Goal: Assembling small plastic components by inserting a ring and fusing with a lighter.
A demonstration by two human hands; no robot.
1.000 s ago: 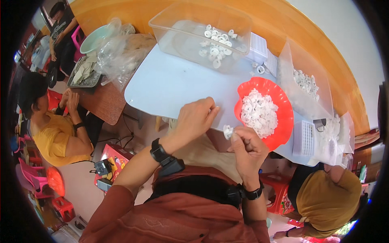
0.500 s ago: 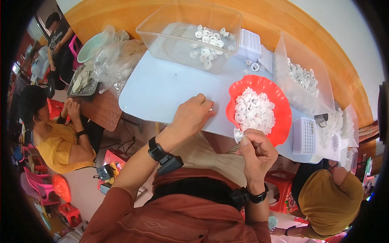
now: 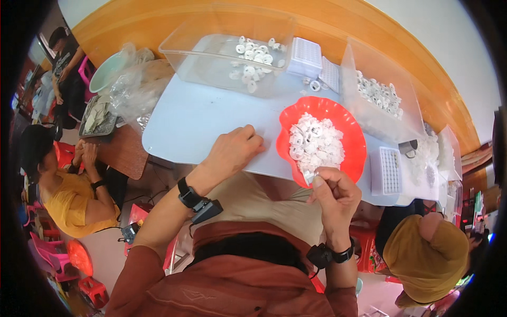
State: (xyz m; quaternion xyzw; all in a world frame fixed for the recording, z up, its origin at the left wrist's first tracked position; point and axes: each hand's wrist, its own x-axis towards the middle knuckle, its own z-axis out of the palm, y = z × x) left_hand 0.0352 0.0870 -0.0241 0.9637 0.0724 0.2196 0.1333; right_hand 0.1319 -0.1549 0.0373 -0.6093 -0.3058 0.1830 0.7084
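My right hand [image 3: 338, 196] pinches a small white plastic part [image 3: 308, 175] between thumb and fingers, at the near rim of a red scalloped bowl [image 3: 355, 122]. Heaped in that bowl are many small white plastic pieces [image 3: 320, 141]. To the left of the bowl, my left hand [image 3: 236, 150] rests on the pale blue table [image 3: 182, 124] near its front edge. Its fingers are curled in, and whatever they hold, if anything, is hidden under them.
A clear bin [image 3: 185, 63] with white round parts stands at the back; another clear bin [image 3: 351, 100] with parts stands right. White racks [image 3: 305, 55] sit between them, another white rack [image 3: 388, 171] at right. Co-workers sit left in yellow [image 3: 79, 203] and right in mustard [image 3: 428, 256].
The white part in my right hand has turned and now sits against the bowl's near rim. A white bit that showed at my left fingertips is out of sight. The whole view has shifted slightly.
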